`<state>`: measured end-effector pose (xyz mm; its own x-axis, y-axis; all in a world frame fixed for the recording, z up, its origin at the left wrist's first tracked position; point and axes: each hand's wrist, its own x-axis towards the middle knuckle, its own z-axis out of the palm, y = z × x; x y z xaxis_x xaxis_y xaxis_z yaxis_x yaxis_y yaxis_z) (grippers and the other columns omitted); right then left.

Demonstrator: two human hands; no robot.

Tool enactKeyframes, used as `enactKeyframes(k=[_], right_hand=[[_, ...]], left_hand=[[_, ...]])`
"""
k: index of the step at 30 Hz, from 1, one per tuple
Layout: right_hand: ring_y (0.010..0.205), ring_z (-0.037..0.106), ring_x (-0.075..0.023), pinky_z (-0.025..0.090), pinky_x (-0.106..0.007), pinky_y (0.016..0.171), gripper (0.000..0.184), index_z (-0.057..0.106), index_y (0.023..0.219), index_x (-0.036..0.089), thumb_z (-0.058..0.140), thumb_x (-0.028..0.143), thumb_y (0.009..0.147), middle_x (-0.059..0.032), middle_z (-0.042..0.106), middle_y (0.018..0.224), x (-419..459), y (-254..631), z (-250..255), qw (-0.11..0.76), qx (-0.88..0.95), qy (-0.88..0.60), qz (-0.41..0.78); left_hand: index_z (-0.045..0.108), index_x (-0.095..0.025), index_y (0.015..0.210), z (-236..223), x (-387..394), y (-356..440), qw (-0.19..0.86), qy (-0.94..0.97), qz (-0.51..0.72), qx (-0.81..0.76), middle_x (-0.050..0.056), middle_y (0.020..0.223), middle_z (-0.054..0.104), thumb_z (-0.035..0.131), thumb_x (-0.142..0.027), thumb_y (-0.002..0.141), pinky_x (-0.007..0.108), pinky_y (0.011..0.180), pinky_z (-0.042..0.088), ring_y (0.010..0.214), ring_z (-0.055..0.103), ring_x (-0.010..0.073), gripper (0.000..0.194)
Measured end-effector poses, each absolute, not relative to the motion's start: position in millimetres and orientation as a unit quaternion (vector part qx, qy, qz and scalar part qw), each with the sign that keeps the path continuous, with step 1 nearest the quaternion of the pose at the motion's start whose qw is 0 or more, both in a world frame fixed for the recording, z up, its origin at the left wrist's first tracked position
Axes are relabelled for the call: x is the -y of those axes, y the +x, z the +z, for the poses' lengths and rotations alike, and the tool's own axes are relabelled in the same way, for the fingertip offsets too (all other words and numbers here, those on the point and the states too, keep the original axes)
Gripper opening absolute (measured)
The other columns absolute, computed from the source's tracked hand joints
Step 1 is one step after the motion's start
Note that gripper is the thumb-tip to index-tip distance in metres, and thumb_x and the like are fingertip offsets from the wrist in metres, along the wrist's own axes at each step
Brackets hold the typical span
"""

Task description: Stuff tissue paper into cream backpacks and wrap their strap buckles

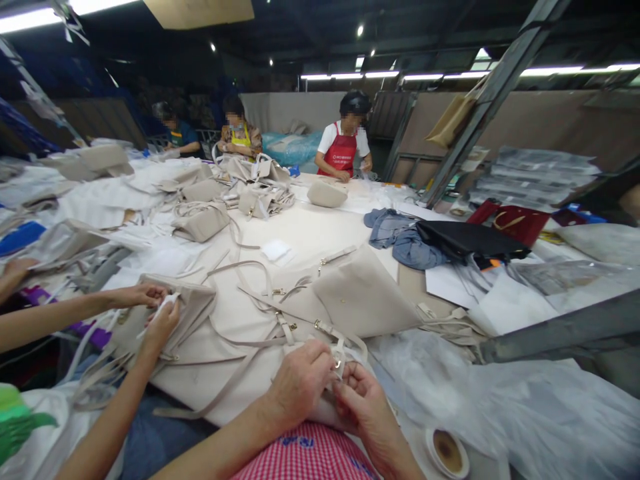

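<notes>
In front of my body, my left hand (304,377) is closed on a short beige strap that carries a gold buckle (339,364). My right hand (365,399) pinches the lower end of the same strap, just under the buckle; its fingertips partly cover it. Just beyond my hands a beige handbag (365,293) lies with its flap toward the right. Long thin straps (235,340) with gold fittings trail from the bags across the table to the left.
At my left, a co-worker's hands (160,307) hold something white over another beige bag (193,307). More bags (200,220) are heaped farther back. Clear plastic wrapping (450,387) and a tape roll (447,453) lie at my right. A metal post (470,127) rises beyond a blue cloth (400,233).
</notes>
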<state>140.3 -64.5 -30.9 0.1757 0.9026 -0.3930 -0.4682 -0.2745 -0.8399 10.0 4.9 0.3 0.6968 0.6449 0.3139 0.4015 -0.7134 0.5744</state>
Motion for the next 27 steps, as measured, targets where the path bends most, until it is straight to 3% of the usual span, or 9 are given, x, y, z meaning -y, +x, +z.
enactKeyframes(k=[4,9,16,22,25,27], right_hand=[[0.041,0.036,-0.0053,0.024,-0.019,0.041,0.044,0.047,0.067,0.021,0.084,0.04,0.054,0.0089,0.048,0.048,66.8,138.5,-24.0,0.576,0.187,-0.508,0.613],[0.038,0.039,-0.0062,0.028,-0.019,0.042,0.039,0.045,0.074,0.022,0.08,0.035,0.06,0.0096,0.049,0.048,82.1,137.2,-18.6,0.548,0.148,-0.438,0.697],[0.046,0.038,-0.005,0.026,-0.018,0.046,0.039,0.043,0.062,0.021,0.081,0.026,0.053,0.0099,0.046,0.05,88.8,128.0,-30.9,0.522,0.234,-0.507,0.645],[0.048,0.043,-0.0066,0.029,-0.019,0.047,0.034,0.062,0.083,0.019,0.079,0.028,0.056,0.0074,0.051,0.056,93.3,134.9,-41.0,0.468,0.274,-0.516,0.663],[0.055,0.049,-0.0092,0.038,-0.021,0.054,0.035,0.067,0.088,0.019,0.079,0.034,0.058,0.0049,0.054,0.061,95.7,137.2,-42.1,0.477,0.289,-0.501,0.662],[0.062,0.055,-0.0124,0.043,-0.024,0.062,0.036,0.069,0.089,0.02,0.079,0.037,0.059,0.0027,0.058,0.065,99.3,139.9,-38.7,0.493,0.291,-0.482,0.664]], left_hand=[[0.052,-0.018,0.077,4.9,-10.5,13.1,0.34,0.833,0.276,-0.339,0.003,0.083,0.053,0.043,-0.013,0.085,0.026,0.071,0.042,0.079,0.051,0.0156,0.013],[0.052,-0.019,0.08,4.5,-21.1,13.8,0.333,0.865,0.221,-0.304,0.002,0.076,0.055,0.043,-0.023,0.088,0.025,0.068,0.04,0.072,0.053,0.0155,0.012],[0.049,-0.02,0.09,28.6,-9.3,19.9,0.406,0.783,0.151,-0.447,-0.002,0.066,0.057,0.044,-0.026,0.087,0.025,0.06,0.036,0.062,0.053,0.015,0.009],[0.051,-0.017,0.061,43.5,2.4,-1.5,0.464,0.759,0.06,-0.454,-0.003,0.057,0.05,0.052,-0.035,0.078,0.024,0.051,0.027,0.056,0.044,0.0119,0.024],[0.058,-0.016,0.071,39.3,4.8,-4.5,0.611,0.673,0.035,-0.416,-0.004,0.06,0.05,0.056,-0.028,0.071,0.022,0.05,0.028,0.055,0.042,0.0103,0.013],[0.06,-0.015,0.086,32.2,6.7,-1.6,0.732,0.57,0.063,-0.369,-0.003,0.07,0.054,0.059,-0.026,0.067,0.021,0.055,0.034,0.06,0.046,0.0103,0.022]])
